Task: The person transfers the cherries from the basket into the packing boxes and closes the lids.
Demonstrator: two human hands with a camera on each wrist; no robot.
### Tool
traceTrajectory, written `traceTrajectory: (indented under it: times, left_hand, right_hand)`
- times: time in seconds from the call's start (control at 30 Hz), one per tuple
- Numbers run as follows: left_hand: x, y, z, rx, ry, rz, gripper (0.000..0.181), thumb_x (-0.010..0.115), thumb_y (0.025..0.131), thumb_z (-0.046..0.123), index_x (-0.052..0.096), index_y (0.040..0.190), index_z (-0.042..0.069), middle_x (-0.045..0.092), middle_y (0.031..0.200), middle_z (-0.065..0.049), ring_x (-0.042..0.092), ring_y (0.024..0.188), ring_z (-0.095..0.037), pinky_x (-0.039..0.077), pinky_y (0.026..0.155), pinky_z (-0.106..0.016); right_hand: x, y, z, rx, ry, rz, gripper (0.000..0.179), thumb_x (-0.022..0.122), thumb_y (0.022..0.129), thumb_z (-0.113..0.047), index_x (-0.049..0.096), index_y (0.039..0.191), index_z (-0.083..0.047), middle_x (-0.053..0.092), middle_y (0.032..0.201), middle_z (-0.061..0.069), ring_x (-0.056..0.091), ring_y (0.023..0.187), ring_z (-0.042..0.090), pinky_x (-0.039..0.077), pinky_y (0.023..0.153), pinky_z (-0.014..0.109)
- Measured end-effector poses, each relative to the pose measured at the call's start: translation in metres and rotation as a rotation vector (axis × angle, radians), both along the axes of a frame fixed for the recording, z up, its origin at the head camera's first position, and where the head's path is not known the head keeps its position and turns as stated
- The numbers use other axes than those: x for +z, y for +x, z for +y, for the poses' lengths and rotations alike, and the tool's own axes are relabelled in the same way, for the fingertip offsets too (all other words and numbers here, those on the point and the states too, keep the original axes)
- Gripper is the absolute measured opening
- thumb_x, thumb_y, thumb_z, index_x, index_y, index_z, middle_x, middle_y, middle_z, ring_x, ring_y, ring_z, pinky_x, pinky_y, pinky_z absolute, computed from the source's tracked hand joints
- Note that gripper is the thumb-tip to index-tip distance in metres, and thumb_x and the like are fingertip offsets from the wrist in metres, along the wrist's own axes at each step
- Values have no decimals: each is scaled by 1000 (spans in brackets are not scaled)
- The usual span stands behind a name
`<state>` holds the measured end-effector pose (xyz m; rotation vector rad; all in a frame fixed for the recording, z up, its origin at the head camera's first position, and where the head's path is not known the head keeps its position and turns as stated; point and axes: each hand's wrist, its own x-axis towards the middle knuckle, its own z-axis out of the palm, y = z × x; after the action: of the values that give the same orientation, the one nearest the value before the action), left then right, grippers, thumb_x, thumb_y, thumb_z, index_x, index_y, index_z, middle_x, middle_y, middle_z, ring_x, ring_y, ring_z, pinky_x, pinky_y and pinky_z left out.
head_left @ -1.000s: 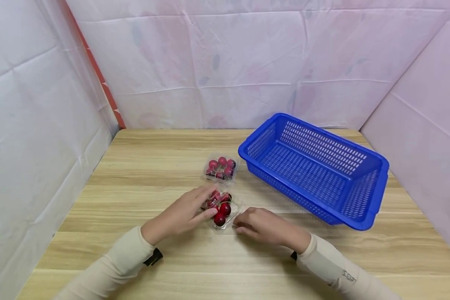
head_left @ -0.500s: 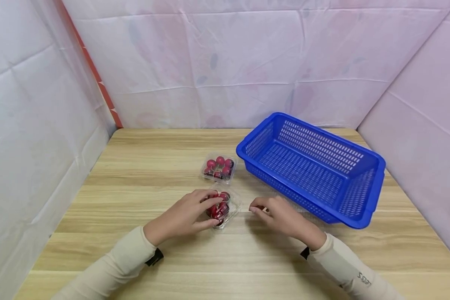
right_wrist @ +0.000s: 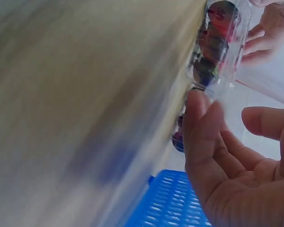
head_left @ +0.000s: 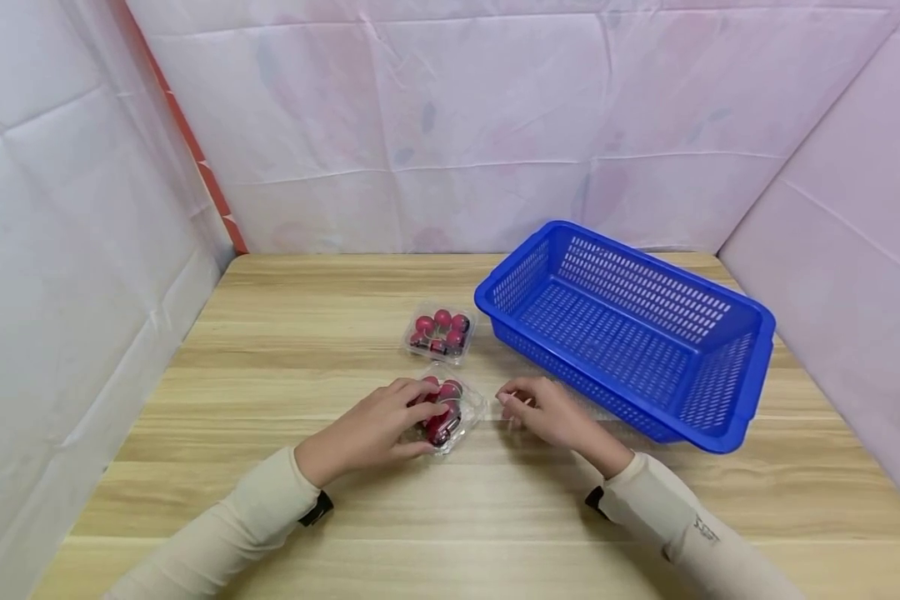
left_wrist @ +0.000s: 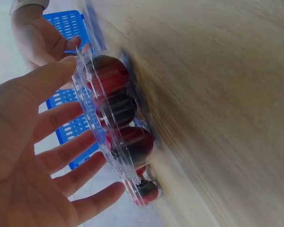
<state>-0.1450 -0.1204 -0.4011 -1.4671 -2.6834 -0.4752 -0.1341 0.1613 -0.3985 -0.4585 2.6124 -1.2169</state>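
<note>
A clear plastic box of cherries [head_left: 450,408] sits on the table in front of me, and its thin lid and rim show in the left wrist view. My left hand [head_left: 367,429] lies over the box's left side, fingers spread and fairly straight, with the fingertips on the plastic. Just off the box's right corner is my right hand [head_left: 543,412], fingers loosely bent. In the right wrist view, its thumb stands apart from the fingers with nothing visible between them. Behind the near box stands a second clear box of cherries [head_left: 438,333].
A large blue plastic basket [head_left: 592,325] with slotted walls stands at the back right, close beyond my right hand. The wooden table [head_left: 270,333] is bounded by pale cloth walls [head_left: 495,125] at the back and both sides.
My right hand has drawn away to the right from the box's right corner, then come slightly back. The left fingers have shifted further over the cherry box.
</note>
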Motion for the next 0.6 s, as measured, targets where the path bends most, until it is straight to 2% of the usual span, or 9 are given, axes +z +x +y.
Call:
traceTrajectory:
  times: [0.13, 0.33, 0.47, 0.6]
  left_hand:
    - [1, 0, 1, 2, -6, -13, 49, 70, 86, 40, 62, 127, 14, 52, 137, -10, 48, 125, -27, 47, 101, -44]
    - [-1, -1, 2, 10, -21, -25, 50, 69, 87, 41, 61, 129, 16, 50, 139, -9, 47, 126, -27, 47, 101, -44]
    - [-2, -1, 3, 12, -40, -6, 49, 68, 88, 40, 60, 131, 16, 49, 139, -9, 46, 126, -27, 47, 102, -43]
    - [-2, -1, 3, 4, -56, 25, 49, 68, 89, 38, 60, 131, 14, 50, 138, -10, 47, 126, -27, 46, 103, -41]
  right_hand:
    - [-6, -4, -4, 19, -120, -216, 31, 49, 100, -17, 58, 110, 10, 67, 78, 17, 64, 58, 22, 56, 47, 38]
    - [-13, -7, -10, -8, -220, -445, 30, 45, 102, -18, 53, 110, 10, 65, 79, 16, 64, 56, 18, 56, 48, 29]
    - [-17, -9, -12, -30, -286, -532, 28, 43, 102, -18, 50, 109, 8, 62, 79, 13, 63, 57, 16, 53, 48, 23]
    - [-17, -10, -14, -43, -315, -569, 25, 42, 102, -18, 48, 108, 6, 61, 77, 11, 63, 57, 16, 53, 48, 22]
